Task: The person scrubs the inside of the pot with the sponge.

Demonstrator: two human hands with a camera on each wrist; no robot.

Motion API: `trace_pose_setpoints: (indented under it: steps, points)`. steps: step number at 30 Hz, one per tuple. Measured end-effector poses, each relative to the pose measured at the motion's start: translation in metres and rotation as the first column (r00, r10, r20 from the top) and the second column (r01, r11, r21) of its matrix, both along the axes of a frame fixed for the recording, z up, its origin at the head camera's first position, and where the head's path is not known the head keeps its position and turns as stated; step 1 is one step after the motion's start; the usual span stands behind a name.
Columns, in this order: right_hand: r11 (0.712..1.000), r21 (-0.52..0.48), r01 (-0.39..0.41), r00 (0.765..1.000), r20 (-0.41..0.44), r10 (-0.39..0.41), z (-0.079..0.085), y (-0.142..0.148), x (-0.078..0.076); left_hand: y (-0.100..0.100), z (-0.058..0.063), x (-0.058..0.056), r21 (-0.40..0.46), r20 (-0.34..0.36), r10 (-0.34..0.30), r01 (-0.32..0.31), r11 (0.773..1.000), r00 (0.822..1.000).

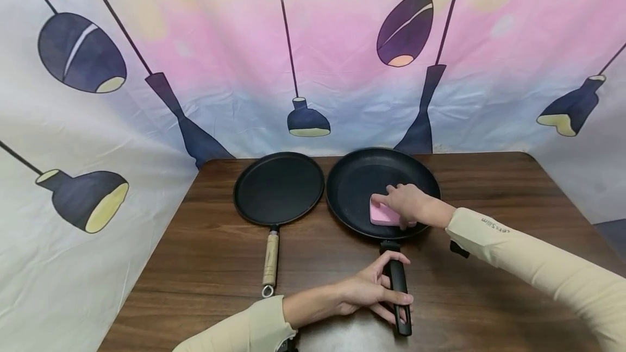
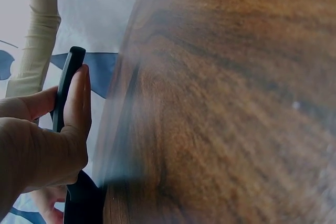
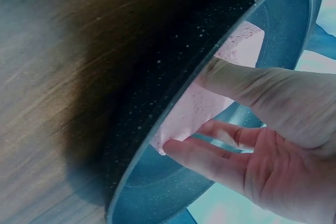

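Observation:
A deep black frying pan (image 1: 362, 181) sits on the table, its black handle (image 1: 398, 276) pointing toward me. My left hand (image 1: 361, 289) grips that handle, thumb on one side and fingers on the other, as the left wrist view also shows. Inside the pan, on the right part of its base, is a pink sponge (image 1: 381, 216). My right hand (image 1: 411, 202) holds the sponge from above; in the right wrist view, thumb and fingers pinch its sides (image 3: 194, 111), just within the pan's speckled outer wall (image 3: 173, 77).
Left of the frying pan lies a flat black pan (image 1: 279, 189), its rim close to the other's. Its pale wooden handle (image 1: 270, 259) ends in a metal ring. Both stand on a brown wooden table (image 1: 195, 265), with a lamp-printed cloth (image 1: 235, 42) hanging behind.

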State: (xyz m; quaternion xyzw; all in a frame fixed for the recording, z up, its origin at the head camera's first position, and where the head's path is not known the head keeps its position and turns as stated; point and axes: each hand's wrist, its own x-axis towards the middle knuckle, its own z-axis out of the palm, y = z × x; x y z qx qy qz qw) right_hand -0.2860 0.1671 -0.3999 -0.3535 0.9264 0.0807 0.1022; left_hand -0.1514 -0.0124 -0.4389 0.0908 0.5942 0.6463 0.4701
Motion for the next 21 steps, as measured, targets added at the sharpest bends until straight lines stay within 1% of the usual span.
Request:
trace_pose_setpoints:
  steps: [3,5,7,10,13,16,18,21]
  points:
    - [1.0,0.004,0.0,0.999,-0.034,0.0,-0.003,0.003,0.002,0.001,0.0,0.001,0.004,-0.01,0.004,-0.004,1.0,1.0]
    - [1.0,-0.018,0.016,0.999,-0.045,-0.017,-0.004,0.004,0.003,0.0,0.001,0.001,0.006,-0.018,0.005,-0.005,1.0,1.0]
    - [0.997,-0.055,0.052,0.998,-0.042,-0.054,-0.004,0.005,0.003,-0.001,0.002,-0.001,0.006,-0.026,0.006,-0.006,1.0,1.0]
    - [0.985,-0.12,0.121,0.992,-0.032,-0.125,-0.001,0.005,0.001,-0.004,0.003,-0.003,0.0,-0.042,0.009,-0.009,1.0,0.999]
    - [0.975,-0.153,0.163,0.984,-0.054,-0.172,0.006,0.007,0.0,-0.006,0.004,-0.004,-0.005,-0.05,0.013,-0.013,1.0,0.999]
    - [0.965,-0.179,0.19,0.975,-0.082,-0.207,0.016,0.015,0.0,-0.007,0.003,-0.001,0.002,-0.044,0.017,-0.017,1.0,0.999]
    - [0.955,-0.2,0.219,0.968,-0.077,-0.238,0.023,0.024,0.002,-0.006,0.003,0.0,0.008,-0.041,0.013,-0.013,1.0,0.999]
    - [0.932,-0.235,0.276,0.955,-0.046,-0.294,0.031,0.043,0.006,-0.003,0.003,0.002,0.011,-0.045,0.0,0.001,1.0,0.999]
